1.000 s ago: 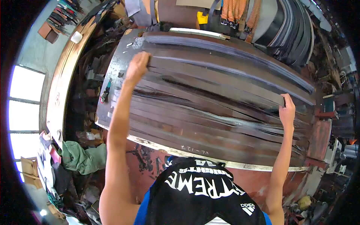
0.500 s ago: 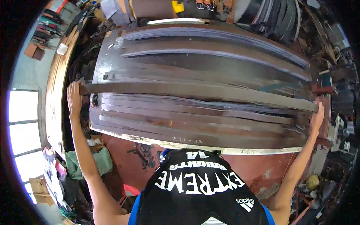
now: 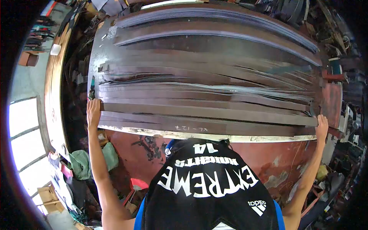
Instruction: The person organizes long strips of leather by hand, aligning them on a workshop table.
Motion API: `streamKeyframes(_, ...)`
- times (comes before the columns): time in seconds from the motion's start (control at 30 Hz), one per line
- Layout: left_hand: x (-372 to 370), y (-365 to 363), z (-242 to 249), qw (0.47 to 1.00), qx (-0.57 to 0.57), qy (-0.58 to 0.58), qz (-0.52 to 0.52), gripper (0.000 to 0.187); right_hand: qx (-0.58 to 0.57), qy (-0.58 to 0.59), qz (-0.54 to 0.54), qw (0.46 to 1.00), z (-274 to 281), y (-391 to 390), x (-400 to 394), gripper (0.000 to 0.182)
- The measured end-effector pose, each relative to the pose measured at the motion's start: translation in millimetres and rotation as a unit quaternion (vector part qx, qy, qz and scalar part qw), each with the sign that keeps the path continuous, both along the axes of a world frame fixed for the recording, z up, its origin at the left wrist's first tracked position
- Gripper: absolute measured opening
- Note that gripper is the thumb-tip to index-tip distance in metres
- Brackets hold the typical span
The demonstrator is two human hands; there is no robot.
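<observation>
A long brown leather-like strip stretches nearly straight across the worktable, close along its front edge. Its left end is in my left hand, whose fingers are wrapped over it by the table's left side. At the opposite end my right hand grips the strip near the right edge. Beneath and behind it lie several similar brown strips, partly overlapping, with a loose bundle of strips fanned out toward the right.
Two stacks of curved strips lie at the back, the farther stack being thicker. A small tool with a teal handle is at the left edge. Wooden planking stands at left, a red metal piece at right.
Both hands have brought the strip closer to my body, from mid-table to near the front edge. My left hand has also come inward. The camera view has shifted.
</observation>
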State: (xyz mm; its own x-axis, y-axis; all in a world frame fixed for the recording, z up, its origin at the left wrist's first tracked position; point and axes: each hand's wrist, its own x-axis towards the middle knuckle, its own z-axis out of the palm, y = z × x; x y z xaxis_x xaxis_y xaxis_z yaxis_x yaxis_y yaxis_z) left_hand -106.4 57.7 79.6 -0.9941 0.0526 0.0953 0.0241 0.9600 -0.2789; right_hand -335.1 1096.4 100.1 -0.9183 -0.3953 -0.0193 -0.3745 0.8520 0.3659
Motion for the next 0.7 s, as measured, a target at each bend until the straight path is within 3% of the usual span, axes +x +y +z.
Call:
streamKeyframes(0.13, 0, -1, -23, 0.999, -0.019, -0.023, 0.011, 0.018, 0.004, -0.050, -0.064, 0.997, -6, 1, 5, 0.043)
streamKeyframes(0.27, -9, 13, -54, 0.996, -0.037, -0.068, 0.038, 0.020, 0.024, -0.017, -0.028, 0.999, -27, 11, -4, 0.047)
streamKeyframes(0.33, -13, 13, -64, 0.992, -0.045, -0.078, 0.085, 0.021, 0.084, -0.040, -0.085, 0.992, -33, 21, -14, 0.053)
streamKeyframes(0.43, -16, 7, -58, 0.986, -0.070, -0.095, 0.119, 0.021, 0.096, -0.065, -0.150, 0.982, -21, 10, -22, 0.049)
streamKeyframes(0.7, 0, -27, -57, 0.952, -0.175, -0.117, 0.221, 0.023, 0.162, -0.043, -0.176, 0.970, -15, 39, -41, 0.039)
